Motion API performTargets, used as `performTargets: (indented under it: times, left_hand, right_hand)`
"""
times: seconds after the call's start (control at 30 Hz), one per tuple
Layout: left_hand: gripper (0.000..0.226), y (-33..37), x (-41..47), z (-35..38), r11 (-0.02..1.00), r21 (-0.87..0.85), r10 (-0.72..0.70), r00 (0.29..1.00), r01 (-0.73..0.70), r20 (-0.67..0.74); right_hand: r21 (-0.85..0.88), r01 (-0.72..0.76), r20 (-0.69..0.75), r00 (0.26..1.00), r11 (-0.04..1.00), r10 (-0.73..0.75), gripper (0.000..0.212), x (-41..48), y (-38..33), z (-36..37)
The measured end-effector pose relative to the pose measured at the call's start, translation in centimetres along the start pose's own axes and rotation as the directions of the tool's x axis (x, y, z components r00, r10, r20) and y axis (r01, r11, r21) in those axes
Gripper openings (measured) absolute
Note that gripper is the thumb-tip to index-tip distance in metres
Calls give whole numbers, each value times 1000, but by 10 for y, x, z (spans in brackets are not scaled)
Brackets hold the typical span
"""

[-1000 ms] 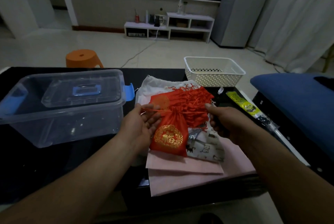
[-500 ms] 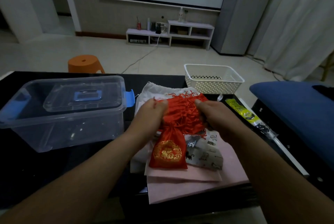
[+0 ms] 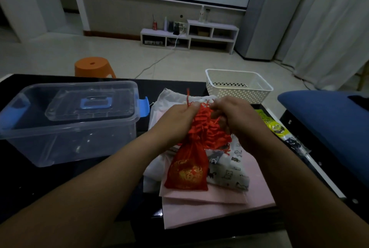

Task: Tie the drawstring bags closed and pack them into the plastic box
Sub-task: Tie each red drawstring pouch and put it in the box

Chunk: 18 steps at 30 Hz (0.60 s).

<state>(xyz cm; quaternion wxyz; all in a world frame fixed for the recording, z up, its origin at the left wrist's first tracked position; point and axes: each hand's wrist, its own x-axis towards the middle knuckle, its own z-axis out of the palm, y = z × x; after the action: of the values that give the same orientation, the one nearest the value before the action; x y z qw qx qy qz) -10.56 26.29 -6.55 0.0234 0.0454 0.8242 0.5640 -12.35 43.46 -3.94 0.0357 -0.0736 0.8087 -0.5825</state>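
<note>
A red drawstring bag point(image 3: 187, 169) with a gold emblem lies cinched at its neck on a pile of cloth bags. My left hand point(image 3: 179, 121) pinches its red drawstring point(image 3: 188, 95), one end of which sticks up above my fingers. My right hand point(image 3: 233, 117) holds the cord's other side, close to the left hand. More red bags point(image 3: 214, 134) are bunched under both hands. A clear plastic box point(image 3: 67, 125) with a blue handle and blue clips stands at the left, its lid on.
A cat-print bag point(image 3: 227, 169), pink bags point(image 3: 215, 205) and a white bag point(image 3: 167, 101) lie in the pile. A white perforated basket point(image 3: 238, 85) stands behind, a green packet point(image 3: 273, 125) to the right. A blue cushion point(image 3: 327, 119) borders the black table.
My hands have come together from wide apart, and the red bag's mouth went from open to cinched. Both hands rose slightly with the cord.
</note>
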Motion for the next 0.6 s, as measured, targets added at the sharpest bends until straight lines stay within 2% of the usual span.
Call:
performTargets:
  times: [0.07,0.13,0.3,0.4,0.47,0.53,0.6]
  left_hand:
    - [55,1,-2,0,994,-100,-41,999,42,14]
    - [55,0,-3,2,986,-154,-55,998,59,31]
    - [56,-3,-3,4,992,-120,-45,999,46,16]
    - [47,-6,-4,2,994,-107,-3,1000,5,18]
    - [30,-10,-6,-2,998,-51,44,997,-42,58]
    - [13,-15,-7,-6,992,100,63,987,-78,151]
    - [8,-23,-7,-6,967,227,66,977,-113,203]
  right_hand:
    - [-86,-65,124,989,994,76,10,-4,13,1]
    - [-136,-70,221,970,988,100,7,-10,20,9]
    - [-114,-62,202,976,992,84,14,-10,26,22]
    - [-49,-118,156,980,992,124,14,-9,28,22]
    - [-28,-172,102,979,985,174,13,-7,32,22]
    - [-8,-234,69,970,972,234,15,-6,37,22]
    - [19,-262,73,963,965,260,15,-7,41,22]
